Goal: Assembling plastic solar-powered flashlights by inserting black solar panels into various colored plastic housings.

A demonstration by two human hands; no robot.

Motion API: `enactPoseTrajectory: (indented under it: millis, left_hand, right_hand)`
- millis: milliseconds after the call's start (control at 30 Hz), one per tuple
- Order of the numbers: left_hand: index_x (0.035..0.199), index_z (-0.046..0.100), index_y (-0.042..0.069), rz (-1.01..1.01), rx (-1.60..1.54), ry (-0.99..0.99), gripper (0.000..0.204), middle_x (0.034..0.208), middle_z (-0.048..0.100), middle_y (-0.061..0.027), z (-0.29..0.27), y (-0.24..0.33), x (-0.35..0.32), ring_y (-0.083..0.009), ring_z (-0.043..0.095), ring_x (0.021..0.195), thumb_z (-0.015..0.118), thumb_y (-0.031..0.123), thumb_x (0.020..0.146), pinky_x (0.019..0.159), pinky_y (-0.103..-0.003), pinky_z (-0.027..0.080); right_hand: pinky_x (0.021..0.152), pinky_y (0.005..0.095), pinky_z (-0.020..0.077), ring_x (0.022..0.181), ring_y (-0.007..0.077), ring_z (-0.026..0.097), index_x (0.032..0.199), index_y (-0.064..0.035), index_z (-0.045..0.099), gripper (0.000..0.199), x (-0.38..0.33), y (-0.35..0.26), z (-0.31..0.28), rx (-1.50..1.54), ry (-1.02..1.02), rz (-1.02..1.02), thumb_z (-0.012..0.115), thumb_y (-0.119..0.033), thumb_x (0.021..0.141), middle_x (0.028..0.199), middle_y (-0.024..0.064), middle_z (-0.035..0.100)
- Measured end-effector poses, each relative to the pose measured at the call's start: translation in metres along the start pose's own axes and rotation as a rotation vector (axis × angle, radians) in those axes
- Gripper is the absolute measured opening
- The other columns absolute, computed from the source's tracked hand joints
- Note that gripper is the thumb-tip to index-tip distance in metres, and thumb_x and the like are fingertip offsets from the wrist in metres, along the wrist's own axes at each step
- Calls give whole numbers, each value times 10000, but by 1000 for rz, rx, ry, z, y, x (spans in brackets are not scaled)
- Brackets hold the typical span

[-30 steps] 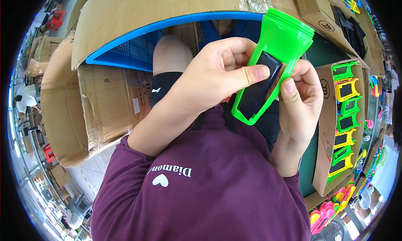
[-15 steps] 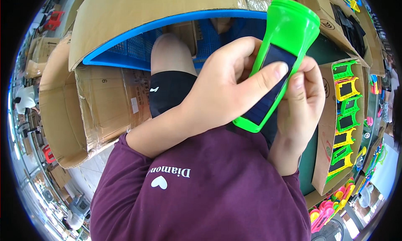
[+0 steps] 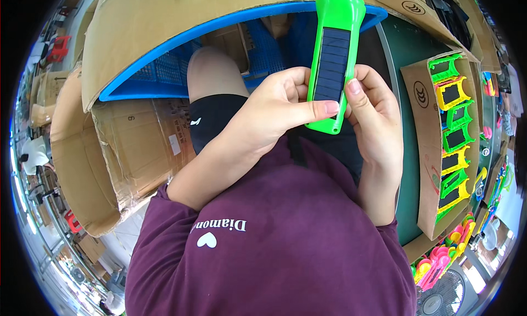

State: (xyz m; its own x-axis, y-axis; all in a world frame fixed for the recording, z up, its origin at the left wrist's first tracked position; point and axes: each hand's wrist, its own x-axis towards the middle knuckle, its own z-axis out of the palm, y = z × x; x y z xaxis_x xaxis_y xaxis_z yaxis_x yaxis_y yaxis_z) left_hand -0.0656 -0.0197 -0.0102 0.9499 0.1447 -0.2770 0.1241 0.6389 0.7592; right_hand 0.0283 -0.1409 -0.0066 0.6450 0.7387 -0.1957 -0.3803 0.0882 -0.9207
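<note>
A bright green flashlight body (image 3: 341, 13) with a dark solar panel (image 3: 332, 60) on its face is held between my two hands. Its wide head points away from me and its narrow end faces my shirt. My left hand (image 3: 272, 104) grips the left side, thumb lying across the lower end of the panel, its other fingers partly hidden behind the body. On the right edge, near the lower half, the thumb and bent fingers of my right hand (image 3: 376, 115) pinch the body.
Beyond my knees is a blue plastic basket (image 3: 230, 29), partly covered by a cardboard sheet (image 3: 159, 33). At right, a carton (image 3: 422, 104) holds several green and yellow frames (image 3: 457, 133). Pink and yellow pieces (image 3: 439, 261) lie below it, near a fan (image 3: 439, 300). Another carton (image 3: 79, 157) stands left.
The flashlight body has moved up and left and turned more upright, its panel now facing me more squarely. My left thumb has shifted from mid-panel to its lower end.
</note>
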Motion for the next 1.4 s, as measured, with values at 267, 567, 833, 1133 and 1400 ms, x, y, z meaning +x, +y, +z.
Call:
enactPoseTrajectory:
  millis: [267,567,833,1133,1400]
  left_hand:
    - [1070,475,-44,102,61,30,349,942,586,-88,-3,8,-3,-143,578,845,605,48,760,748,-259,470]
    - [1081,470,-37,155,149,92,377,948,581,-85,-10,6,-5,-131,571,842,624,45,747,738,-247,460]
    - [983,511,-8,224,87,-9,312,881,573,-61,-4,17,-7,-98,566,781,667,65,724,675,-226,470]
    - [1013,574,-4,878,1238,45,287,943,514,-99,-9,3,12,-239,477,859,575,159,777,739,-303,401]
    - [1156,371,-4,461,279,-33,335,1020,536,-138,-11,4,33,-162,564,829,454,165,879,727,-254,463]
  right_hand:
    - [586,172,402,670,39,489,912,-6,506,150,1,-7,10,-54,-23,-78,533,-141,854,764,7,547]
    - [576,186,415,641,57,495,891,-3,482,126,-1,-5,16,-94,-87,-104,537,-107,846,763,14,535]
    - [575,172,408,660,51,508,1002,2,509,182,6,-8,11,-70,7,-126,514,-110,859,808,18,564]
    - [837,253,397,984,125,488,1155,13,438,309,1,19,15,191,14,-45,456,-146,891,1068,70,511]
    - [682,245,488,768,144,582,1139,2,404,294,2,26,18,62,-126,31,472,-24,854,873,87,571]
